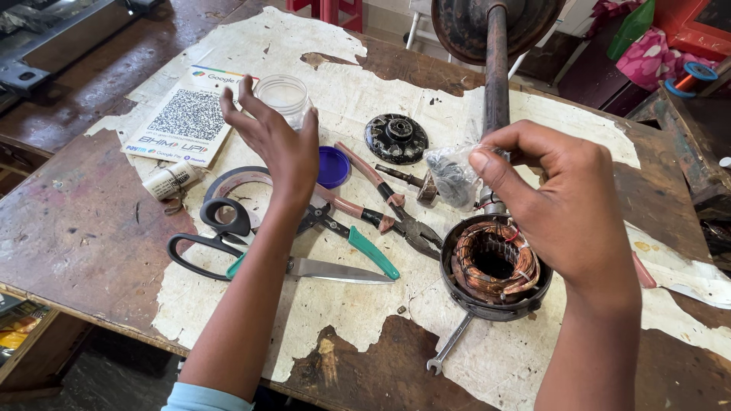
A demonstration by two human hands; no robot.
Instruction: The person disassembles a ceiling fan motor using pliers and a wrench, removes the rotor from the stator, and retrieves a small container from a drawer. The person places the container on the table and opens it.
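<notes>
Right hand is being held above motor stator, fingertips pinching small clear plastic bag with dark part inside. Left hand is being raised, fingers spread, near clear jar. Bag judged light, limp, slippery; best gripped at gathered neck.

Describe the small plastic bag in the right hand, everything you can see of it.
The plastic bag is small, clear and crinkled, with dark grey contents whose kind cannot be told. The right hand pinches its top between thumb and fingertips, so it hangs above the table, over the motor with copper windings, beside the rusty shaft.
</notes>
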